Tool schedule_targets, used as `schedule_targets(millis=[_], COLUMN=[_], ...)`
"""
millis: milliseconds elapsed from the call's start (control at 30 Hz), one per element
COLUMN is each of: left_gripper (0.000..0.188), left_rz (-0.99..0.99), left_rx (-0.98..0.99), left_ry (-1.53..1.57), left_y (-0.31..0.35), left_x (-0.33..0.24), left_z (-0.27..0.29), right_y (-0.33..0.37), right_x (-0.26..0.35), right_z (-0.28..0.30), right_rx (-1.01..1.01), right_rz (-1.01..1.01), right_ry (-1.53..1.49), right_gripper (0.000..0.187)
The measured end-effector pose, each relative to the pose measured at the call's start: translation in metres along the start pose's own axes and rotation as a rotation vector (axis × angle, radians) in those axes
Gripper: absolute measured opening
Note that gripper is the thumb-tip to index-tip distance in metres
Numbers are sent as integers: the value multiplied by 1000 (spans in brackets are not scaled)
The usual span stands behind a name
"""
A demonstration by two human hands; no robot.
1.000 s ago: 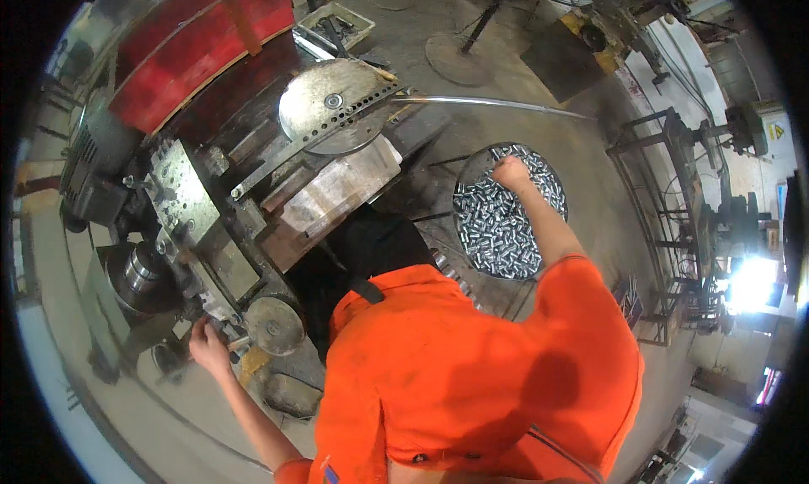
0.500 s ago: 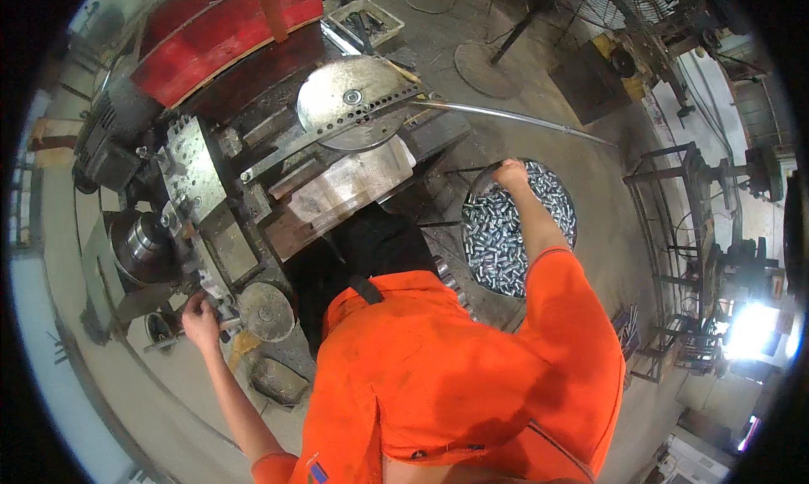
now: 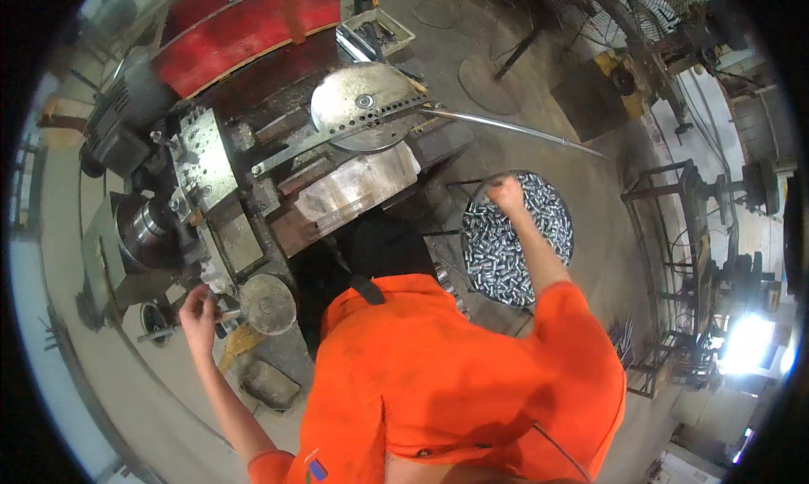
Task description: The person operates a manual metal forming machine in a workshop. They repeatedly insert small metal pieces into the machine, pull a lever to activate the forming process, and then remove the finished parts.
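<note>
My right hand (image 3: 506, 196) is closed over the far left part of a round tray (image 3: 572, 252) piled with small shiny metal cylinders (image 3: 497, 256). What its fingers hold, if anything, is hidden. At the left, my left hand (image 3: 199, 317) has its fingers curled together beside a metal lever bar (image 3: 229, 314) on the machine. Whether it grips the bar or a small piece cannot be made out. A round metal handwheel (image 3: 268, 304) sits just right of that hand. Beyond it is the machine's cylindrical chuck (image 3: 147, 234).
A large metal disc (image 3: 358, 96) with a perforated bar (image 3: 337, 134) across it lies on the machine. A long rod (image 3: 514, 128) juts right. A red panel (image 3: 244, 41) stands behind. A brush (image 3: 242, 342) and a metal scoop (image 3: 268, 383) are below the handwheel. Racks stand far right.
The view has shifted a little. My right hand has drawn slightly nearer and left over the tray, with its fingers closed. My left hand has stayed by the lever bar.
</note>
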State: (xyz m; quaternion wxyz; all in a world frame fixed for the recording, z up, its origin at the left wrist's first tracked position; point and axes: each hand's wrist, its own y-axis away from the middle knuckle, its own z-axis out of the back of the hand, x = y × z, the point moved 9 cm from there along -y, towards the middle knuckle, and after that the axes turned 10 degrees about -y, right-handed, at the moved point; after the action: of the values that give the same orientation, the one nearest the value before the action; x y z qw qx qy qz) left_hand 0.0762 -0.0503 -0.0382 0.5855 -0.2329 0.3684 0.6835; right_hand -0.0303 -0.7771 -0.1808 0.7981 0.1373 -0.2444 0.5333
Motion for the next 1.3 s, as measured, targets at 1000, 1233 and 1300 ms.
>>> schedule_targets(millis=[1000,1233,1300], left_gripper=[28,25,23], left_rz=[-174,-166,-191], left_rx=[108,155,142], left_ry=[390,369,300], left_y=[36,29,34], left_x=[-159,-139,-123], left_z=[-49,-21,10], right_y=[102,97,91], right_x=[570,608,624], right_z=[11,-14,-18], right_rx=[410,569,597], right_rz=[1340,1423,1460], right_ry=[-561,-433,-463], right_gripper=[30,28,27])
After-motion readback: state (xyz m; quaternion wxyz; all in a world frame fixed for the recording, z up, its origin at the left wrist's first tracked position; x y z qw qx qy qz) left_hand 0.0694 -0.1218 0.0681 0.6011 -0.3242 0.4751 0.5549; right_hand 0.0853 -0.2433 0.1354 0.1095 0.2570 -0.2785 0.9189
